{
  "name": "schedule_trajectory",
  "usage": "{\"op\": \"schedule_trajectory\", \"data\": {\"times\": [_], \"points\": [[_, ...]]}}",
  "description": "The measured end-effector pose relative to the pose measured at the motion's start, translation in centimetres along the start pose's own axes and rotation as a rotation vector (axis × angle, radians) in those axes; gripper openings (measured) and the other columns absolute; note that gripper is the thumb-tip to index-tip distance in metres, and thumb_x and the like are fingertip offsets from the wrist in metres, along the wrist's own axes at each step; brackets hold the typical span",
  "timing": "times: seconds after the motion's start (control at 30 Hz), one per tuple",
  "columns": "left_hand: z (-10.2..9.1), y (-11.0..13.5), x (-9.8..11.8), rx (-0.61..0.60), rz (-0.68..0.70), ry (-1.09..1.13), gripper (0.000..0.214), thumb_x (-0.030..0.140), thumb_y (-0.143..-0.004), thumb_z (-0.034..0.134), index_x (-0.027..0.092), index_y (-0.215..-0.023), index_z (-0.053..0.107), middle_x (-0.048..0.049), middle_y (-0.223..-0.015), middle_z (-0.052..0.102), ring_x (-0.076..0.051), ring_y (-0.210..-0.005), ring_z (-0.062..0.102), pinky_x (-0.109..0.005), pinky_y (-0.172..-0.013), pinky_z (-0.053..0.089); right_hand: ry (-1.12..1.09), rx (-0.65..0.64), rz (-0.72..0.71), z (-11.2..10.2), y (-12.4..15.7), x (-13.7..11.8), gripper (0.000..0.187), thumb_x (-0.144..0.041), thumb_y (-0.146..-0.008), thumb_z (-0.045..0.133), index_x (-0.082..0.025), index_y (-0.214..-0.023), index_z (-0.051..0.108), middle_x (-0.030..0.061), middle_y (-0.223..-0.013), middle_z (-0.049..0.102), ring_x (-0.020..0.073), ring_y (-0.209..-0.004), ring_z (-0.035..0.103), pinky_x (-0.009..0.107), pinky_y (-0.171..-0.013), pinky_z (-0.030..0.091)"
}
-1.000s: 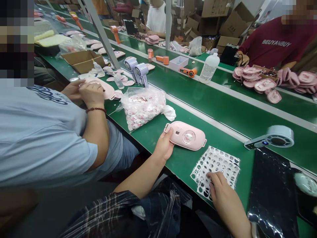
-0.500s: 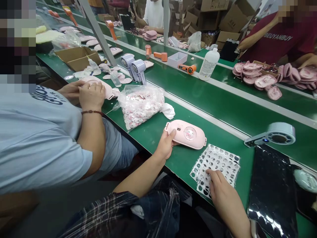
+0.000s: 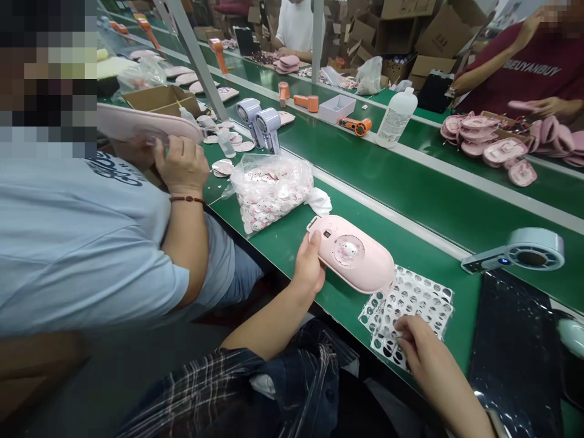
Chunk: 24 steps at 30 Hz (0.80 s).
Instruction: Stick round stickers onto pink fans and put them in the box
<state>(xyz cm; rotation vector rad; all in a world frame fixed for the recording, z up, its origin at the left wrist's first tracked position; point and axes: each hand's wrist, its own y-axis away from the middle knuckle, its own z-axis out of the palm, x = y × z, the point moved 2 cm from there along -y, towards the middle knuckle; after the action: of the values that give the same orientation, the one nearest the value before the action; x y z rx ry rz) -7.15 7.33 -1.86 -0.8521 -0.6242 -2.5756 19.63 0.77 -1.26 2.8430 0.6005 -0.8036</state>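
1. Firstly, head view: pink oval case (image 3: 371, 261), one, with a small dark window near one end and a clear round medallion (image 3: 349, 250) showing a white character face. Held raised, slanting, over the green table (image 3: 283, 246), inward of its near edge.
2. Left hand (image 3: 310, 267): closed on the case's windowed end, thumb on the upper face.
3. Right hand (image 3: 422, 344): at the sticker sheets, thumb and forefinger brought close together; whether anything is pinched between them cannot be told.
4. Sticker sheets (image 3: 426, 298), white, overlapping, with rows of dark round spots; laid by the table's near edge, their far-left corner partly behind the case in view.
5. Plastic bag (image 3: 276, 198), filled with small white-and-pink pieces, by the near edge, left of the case; white tissue (image 3: 320, 202) just beside it.
6. Pale blue fan (image 3: 536, 250), blue light lit, at the table's far edge.
7. Glossy black packet (image 3: 515, 340), right of the sheets.
8. Co-worker's hand (image 3: 185, 164), at a second pink case (image 3: 146, 125), toward the table's left end.
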Motion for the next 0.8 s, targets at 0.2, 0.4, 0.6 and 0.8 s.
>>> {"op": "schedule_trajectory", "data": {"times": [0.2, 0.4, 0.6, 0.8], "points": [[1.3, 2.2, 1.9, -0.184, -0.002, -0.071, 0.055, 0.051, -0.071, 0.089, 0.016, -0.105, 0.064, -0.0031, -0.096, 0.072, -0.016, -0.086, 0.068, -0.025, -0.079, 0.056, -0.157, -0.190, 0.214, -1.6, -0.4, 0.3, 0.028, -0.043, -0.082, 0.048, -0.022, -0.092, 0.063, 0.0032, -0.074, 0.061, 0.0179, -0.063, 0.060, 0.029, -0.060, 0.049], [2.3, 3.9, 3.0, -0.367, -0.048, -0.176, 0.048, 0.048, -0.077, 0.085, 0.016, -0.102, 0.061, -0.0001, -0.083, 0.068, -0.010, -0.069, 0.062, -0.021, -0.066, 0.052, -0.305, -0.290, 0.296, -2.8, -0.3, 0.0, 0.029, -0.046, -0.081, 0.053, -0.021, -0.093, 0.061, 0.0016, -0.076, 0.057, 0.0174, -0.067, 0.055, 0.028, -0.062, 0.046], [2.2, 4.1, 2.5, -0.387, -0.054, -0.204, 0.050, 0.051, -0.076, 0.084, 0.016, -0.105, 0.062, -0.0011, -0.087, 0.069, -0.011, -0.073, 0.063, -0.021, -0.068, 0.052, -0.432, -0.268, 0.306, -2.9, 0.3, 0.9, 0.028, -0.045, -0.082, 0.061, -0.020, -0.094, 0.063, 0.0015, -0.080, 0.057, 0.0174, -0.074, 0.055, 0.028, -0.068, 0.046], [2.1, 4.3, 1.9, -0.402, -0.093, -0.217, 0.053, 0.051, -0.075, 0.086, 0.015, -0.104, 0.061, -0.0006, -0.086, 0.069, -0.010, -0.070, 0.063, -0.020, -0.066, 0.053, -0.577, -0.202, 0.304, -2.7, 0.9, 2.1, 0.028, -0.045, -0.083, 0.068, -0.020, -0.094, 0.064, 0.0025, -0.083, 0.058, 0.0177, -0.077, 0.057, 0.028, -0.069, 0.048]]}}
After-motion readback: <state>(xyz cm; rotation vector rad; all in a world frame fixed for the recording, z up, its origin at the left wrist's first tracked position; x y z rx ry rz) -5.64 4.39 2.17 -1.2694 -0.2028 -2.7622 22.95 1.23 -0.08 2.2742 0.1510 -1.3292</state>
